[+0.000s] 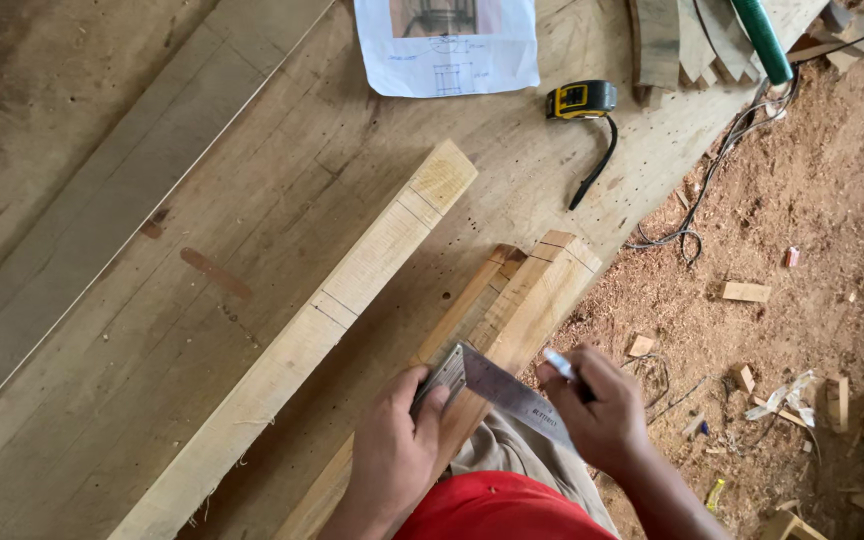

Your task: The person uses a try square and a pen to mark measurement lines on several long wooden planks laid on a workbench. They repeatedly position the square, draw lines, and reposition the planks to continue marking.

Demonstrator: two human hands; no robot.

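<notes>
Your left hand (392, 450) presses a square (497, 388) on timber (522, 310); your right hand (602, 405) grips a pencil (559, 363); scarred worktop (202, 200), sawdust floor (812, 200).

Left hand (394, 446) flat, right hand (602, 410) pinching

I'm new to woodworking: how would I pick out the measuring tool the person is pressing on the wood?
Start at the workbench and follow the reddish beam to its near end. There the left hand presses a try square across it. Unlike the wood around it, it is a flat grey metal blade.
</notes>
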